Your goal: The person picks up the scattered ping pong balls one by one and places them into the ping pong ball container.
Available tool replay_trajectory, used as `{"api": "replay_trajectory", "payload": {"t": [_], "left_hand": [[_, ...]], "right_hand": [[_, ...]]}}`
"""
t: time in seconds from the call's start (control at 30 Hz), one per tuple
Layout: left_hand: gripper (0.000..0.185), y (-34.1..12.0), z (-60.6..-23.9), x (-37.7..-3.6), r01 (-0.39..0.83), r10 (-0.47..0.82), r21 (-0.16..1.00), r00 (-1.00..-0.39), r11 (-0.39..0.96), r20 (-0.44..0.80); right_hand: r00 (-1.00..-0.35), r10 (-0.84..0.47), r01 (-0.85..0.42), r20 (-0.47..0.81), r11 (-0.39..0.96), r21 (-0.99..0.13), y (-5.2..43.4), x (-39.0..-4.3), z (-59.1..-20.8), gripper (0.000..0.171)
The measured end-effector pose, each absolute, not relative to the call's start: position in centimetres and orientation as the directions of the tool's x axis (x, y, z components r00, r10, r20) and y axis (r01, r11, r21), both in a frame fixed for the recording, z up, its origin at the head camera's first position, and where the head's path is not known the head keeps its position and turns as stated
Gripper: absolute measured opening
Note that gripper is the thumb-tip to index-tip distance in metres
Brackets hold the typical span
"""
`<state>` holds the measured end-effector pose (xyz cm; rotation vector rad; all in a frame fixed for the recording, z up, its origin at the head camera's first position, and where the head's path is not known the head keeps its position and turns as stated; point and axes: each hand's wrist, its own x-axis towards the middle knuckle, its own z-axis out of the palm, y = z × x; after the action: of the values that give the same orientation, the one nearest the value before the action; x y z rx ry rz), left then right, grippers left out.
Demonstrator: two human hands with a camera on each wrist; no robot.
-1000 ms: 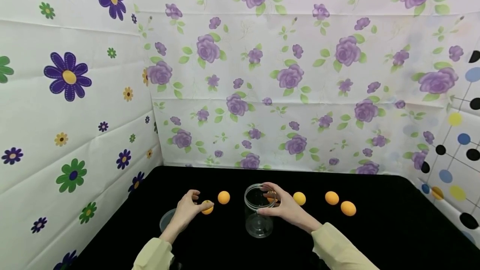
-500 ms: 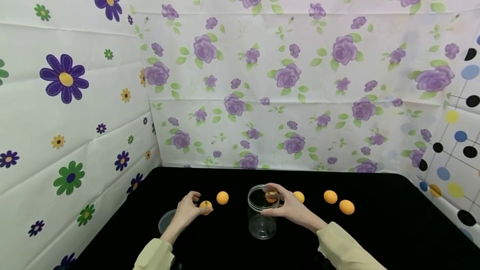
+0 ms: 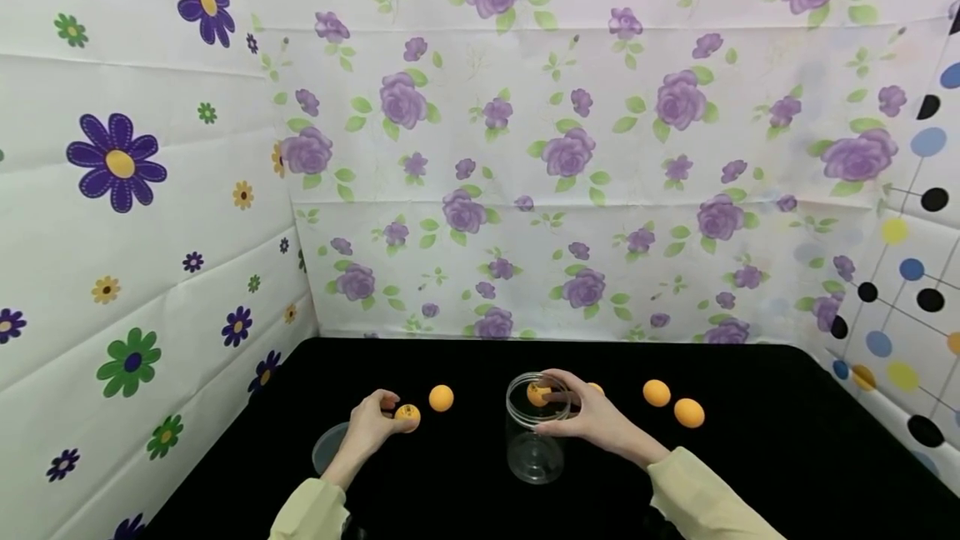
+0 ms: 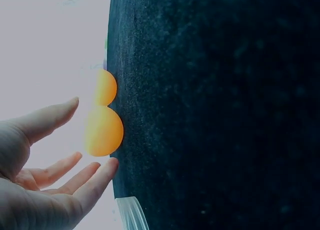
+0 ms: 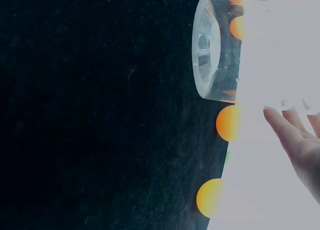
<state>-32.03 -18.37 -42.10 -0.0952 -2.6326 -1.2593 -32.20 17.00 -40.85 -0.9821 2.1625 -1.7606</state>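
- Two hands of yours work over the black desk (image 3: 750, 457), which fills the lower part of the head view, with flowered sheets walling it in.
- Your clear jar (image 3: 536, 427) stands upright near the middle of the desk, mouth up.
- Your right hand (image 3: 592, 417) sits at the jar's rim, fingers curled, pinching an orange ball (image 3: 537, 394) just over the mouth; from the wrist camera the glare hides the grip, so I go by the head view.
- Your left hand (image 3: 367, 430) lies to the left of the jar, fingers loosely bent around a second ball (image 3: 408, 417) on the desk, touching it at most; it looks cupped rather than gripped.
- A clear lid (image 3: 330, 446) lies flat beside your left wrist.
- One loose ball (image 3: 441, 397) rests just beyond the left hand; two more (image 3: 656, 392) lie right of the jar.
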Motion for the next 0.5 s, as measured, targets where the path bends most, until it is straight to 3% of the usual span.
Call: {"api": "replay_trajectory", "payload": {"t": [0.5], "left_hand": [[0.048,-18.67,-42.81,-32.6,0.131,-0.058,0.776,-0.976,0.617,0.21]], "right_hand": [[-0.774,-0.577,-0.396,0.263,0.117,-0.911,17.81,-31.87,-40.65,0.065]]}}
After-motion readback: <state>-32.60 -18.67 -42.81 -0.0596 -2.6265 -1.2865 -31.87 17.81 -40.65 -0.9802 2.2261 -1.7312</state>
